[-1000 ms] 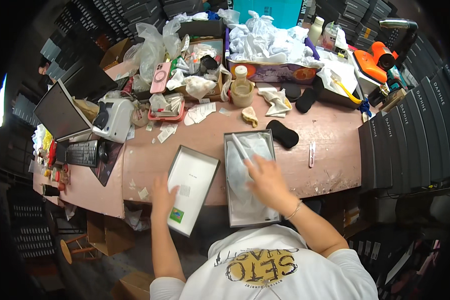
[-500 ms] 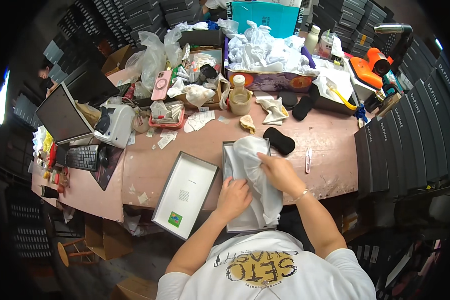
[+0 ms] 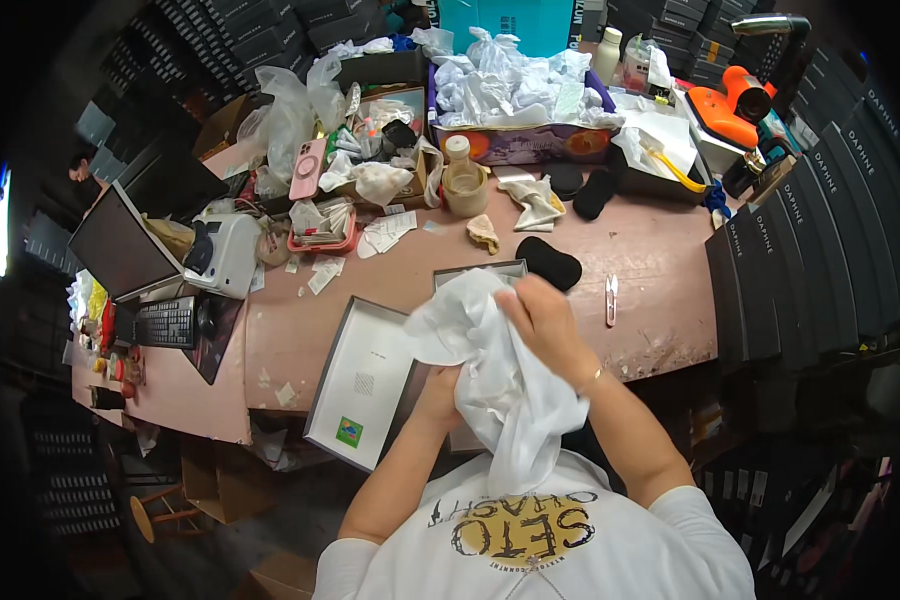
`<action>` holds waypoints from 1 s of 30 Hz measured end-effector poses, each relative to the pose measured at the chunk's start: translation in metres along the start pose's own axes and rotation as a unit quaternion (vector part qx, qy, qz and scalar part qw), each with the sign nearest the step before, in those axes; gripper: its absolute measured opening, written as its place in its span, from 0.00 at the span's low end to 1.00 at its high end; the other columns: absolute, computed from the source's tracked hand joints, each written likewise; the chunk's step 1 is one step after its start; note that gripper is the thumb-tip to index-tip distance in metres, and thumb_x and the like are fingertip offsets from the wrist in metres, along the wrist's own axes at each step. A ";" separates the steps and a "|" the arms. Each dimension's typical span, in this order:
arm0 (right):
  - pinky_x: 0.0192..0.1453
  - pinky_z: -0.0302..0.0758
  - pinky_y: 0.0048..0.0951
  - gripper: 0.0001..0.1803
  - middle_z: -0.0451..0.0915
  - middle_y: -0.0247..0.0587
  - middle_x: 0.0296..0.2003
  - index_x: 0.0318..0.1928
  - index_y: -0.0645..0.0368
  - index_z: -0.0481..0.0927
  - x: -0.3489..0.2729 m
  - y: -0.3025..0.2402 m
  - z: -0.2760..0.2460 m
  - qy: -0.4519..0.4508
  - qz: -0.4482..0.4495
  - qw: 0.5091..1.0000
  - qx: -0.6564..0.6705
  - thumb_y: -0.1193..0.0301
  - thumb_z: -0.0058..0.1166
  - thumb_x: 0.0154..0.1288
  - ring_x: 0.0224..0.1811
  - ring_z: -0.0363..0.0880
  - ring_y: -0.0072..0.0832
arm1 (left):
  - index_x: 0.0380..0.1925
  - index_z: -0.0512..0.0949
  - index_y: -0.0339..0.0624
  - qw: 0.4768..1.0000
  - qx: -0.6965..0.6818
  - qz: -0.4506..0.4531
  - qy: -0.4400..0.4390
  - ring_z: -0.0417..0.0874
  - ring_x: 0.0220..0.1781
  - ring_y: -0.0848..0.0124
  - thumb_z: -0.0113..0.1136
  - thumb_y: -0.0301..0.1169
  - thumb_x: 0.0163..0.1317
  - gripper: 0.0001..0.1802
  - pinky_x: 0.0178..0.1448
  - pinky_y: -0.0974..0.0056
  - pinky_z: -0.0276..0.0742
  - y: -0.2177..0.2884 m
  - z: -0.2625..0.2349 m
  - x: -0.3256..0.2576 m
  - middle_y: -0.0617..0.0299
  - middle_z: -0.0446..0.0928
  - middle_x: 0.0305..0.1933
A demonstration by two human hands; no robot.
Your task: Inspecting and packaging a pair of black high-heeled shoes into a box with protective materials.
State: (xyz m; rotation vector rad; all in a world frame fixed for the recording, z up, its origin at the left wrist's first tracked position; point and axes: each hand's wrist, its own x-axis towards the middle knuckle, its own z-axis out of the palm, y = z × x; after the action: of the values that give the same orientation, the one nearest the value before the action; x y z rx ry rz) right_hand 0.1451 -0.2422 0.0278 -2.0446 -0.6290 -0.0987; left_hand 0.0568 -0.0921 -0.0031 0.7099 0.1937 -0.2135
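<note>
A pink table [image 3: 660,260] fills the middle of the frame, its top crowded. Dark stacked boxes [image 3: 820,230] line the right side. At the left edge stands a monitor [image 3: 115,245] with a keyboard [image 3: 165,322] below it.

At upper centre a long patterned carton [image 3: 530,145] is heaped with crumpled white wrap [image 3: 510,85]. Left of it, an open cardboard box [image 3: 390,105] holds small bottles and oddments I cannot make out. A red tray [image 3: 322,240] below that carries folded papers.

Near the lower centre a grey lid [image 3: 360,380] lies open side up at the table's front edge, with a small green sticker at its lower corner. Just right of it the box [image 3: 480,275] shows only its far rim; what is in it is hidden.

Over the box a person holds up a white cloth [image 3: 500,390]. The right hand [image 3: 545,320] is clamped on its upper part; the left hand [image 3: 438,385] grips it lower down, half buried in the folds. The hands sit near each other, not touching.

A black pad [image 3: 548,264] lies just beyond the right hand, and small snips [image 3: 611,297] lie to its right.
</note>
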 end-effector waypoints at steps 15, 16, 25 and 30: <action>0.57 0.72 0.32 0.23 0.77 0.47 0.51 0.57 0.69 0.70 -0.051 -0.032 0.007 -0.127 -0.017 0.981 0.147 0.74 0.56 0.62 0.51 0.76 0.32 | 0.64 0.64 0.39 0.917 0.298 0.208 0.166 0.68 0.66 0.58 0.44 0.49 0.70 0.30 0.68 0.53 0.64 0.010 -0.029 -0.011 0.51 0.67 0.64; 0.58 0.72 0.32 0.25 0.76 0.46 0.53 0.58 0.68 0.69 -0.054 -0.022 0.015 -0.130 0.032 0.972 0.191 0.73 0.56 0.62 0.53 0.75 0.32 | 0.65 0.63 0.39 0.893 0.367 0.207 0.157 0.63 0.69 0.58 0.45 0.52 0.69 0.34 0.71 0.52 0.58 0.000 -0.027 -0.020 0.50 0.65 0.66; 0.60 0.71 0.27 0.31 0.75 0.41 0.55 0.62 0.65 0.67 -0.062 -0.016 0.012 -0.129 0.178 0.902 0.373 0.73 0.59 0.59 0.53 0.73 0.27 | 0.64 0.62 0.47 0.983 -0.126 0.125 0.041 0.74 0.60 0.61 0.46 0.49 0.70 0.28 0.62 0.58 0.72 0.040 -0.009 -0.014 0.59 0.69 0.62; 0.59 0.73 0.27 0.30 0.75 0.39 0.55 0.63 0.64 0.68 -0.051 0.015 -0.010 -0.119 0.167 0.884 0.421 0.75 0.60 0.60 0.53 0.74 0.25 | 0.59 0.68 0.45 0.877 0.373 0.296 0.060 0.73 0.60 0.63 0.46 0.37 0.71 0.19 0.62 0.60 0.72 0.090 -0.007 0.001 0.58 0.71 0.59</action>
State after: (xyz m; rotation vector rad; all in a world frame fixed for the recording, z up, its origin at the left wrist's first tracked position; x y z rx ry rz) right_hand 0.1101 -0.2764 0.0051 -1.2802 -0.3544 0.5516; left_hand 0.0799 -0.0210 0.0472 1.5182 -0.0062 0.3752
